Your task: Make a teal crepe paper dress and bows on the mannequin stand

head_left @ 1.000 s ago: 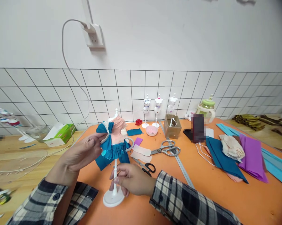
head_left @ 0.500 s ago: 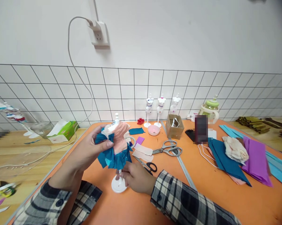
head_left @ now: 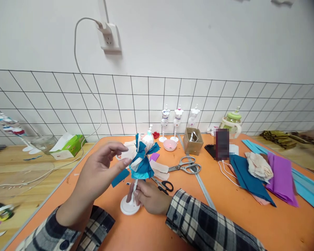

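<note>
Black-handled scissors point(head_left: 161, 184) beside right hand point(head_left: 153, 198), bare tabletop point(head_left: 232, 204) farther right.

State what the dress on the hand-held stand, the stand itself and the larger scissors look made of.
Dress: matte crepe paper or thin fabric, it seems, from its creases and crisp folds; I can't tell which. Stand: probably plastic, being smooth-looking and evenly white. Larger scissors: apparently metal throughout, as blades and handles share one silvery-grey shine.

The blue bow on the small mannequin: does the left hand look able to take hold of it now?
Probably yes: the left hand is open close beside the blue bow, and nothing plainly blocks the way. The right hand holds the white stand.
</note>
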`<state>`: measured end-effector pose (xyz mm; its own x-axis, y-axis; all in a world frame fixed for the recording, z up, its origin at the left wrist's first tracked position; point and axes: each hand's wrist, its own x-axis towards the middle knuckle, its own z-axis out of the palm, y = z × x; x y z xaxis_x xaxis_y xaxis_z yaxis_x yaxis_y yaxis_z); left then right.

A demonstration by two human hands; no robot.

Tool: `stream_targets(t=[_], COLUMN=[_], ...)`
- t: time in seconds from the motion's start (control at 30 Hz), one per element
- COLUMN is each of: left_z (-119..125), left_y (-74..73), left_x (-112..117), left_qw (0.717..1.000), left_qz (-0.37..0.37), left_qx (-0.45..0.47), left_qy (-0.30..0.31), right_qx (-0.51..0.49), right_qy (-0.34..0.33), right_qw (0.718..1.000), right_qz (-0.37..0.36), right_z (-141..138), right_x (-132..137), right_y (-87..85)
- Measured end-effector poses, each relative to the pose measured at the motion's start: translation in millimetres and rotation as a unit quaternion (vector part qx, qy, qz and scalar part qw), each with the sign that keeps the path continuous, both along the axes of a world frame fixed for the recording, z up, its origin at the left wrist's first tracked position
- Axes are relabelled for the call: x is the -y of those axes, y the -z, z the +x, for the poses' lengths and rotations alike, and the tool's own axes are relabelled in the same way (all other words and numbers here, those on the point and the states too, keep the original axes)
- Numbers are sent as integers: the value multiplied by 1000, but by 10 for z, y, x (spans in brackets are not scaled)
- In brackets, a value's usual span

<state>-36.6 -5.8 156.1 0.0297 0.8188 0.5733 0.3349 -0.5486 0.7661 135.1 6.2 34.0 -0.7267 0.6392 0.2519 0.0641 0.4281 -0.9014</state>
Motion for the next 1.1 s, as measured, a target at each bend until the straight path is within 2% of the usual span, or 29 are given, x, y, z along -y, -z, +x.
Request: stream_targets(t=[0.07,0.2,0.27,0.37,0.57,0.73,0.9,1.1], left_z=[8,63,81,89,145,166,146,133], left_y=[22,55,63,56,-22,-33,-2,61], left_x=[15,72,104,155,228,200,105,29], left_qw=[998,986,986,982,936,929,940,942], left_qz=[12,43,83,162,265,265,229,214], left_qx=[-62,-137,-124,-96,-225,-228,-231,-228], left_qy=[-10,-84,-78,-32,-60,-126,-103,-121], right_qx=[21,52,44,34,57,65,89,100], right_qy=[-7,-18,-24,-30,-31,-37,-45,-42], right_qw=[1000,998,999,999,997,997,992,993], right_qz=[17,11,2,1,52,20,-78,-47], right_z=[-3,-28,-34,-27,-13,-17,-33,-27], right_x=[0,-4,-4,-4,16,36,14,-6], right_y=[10,56,67,63,36,22,45,71])
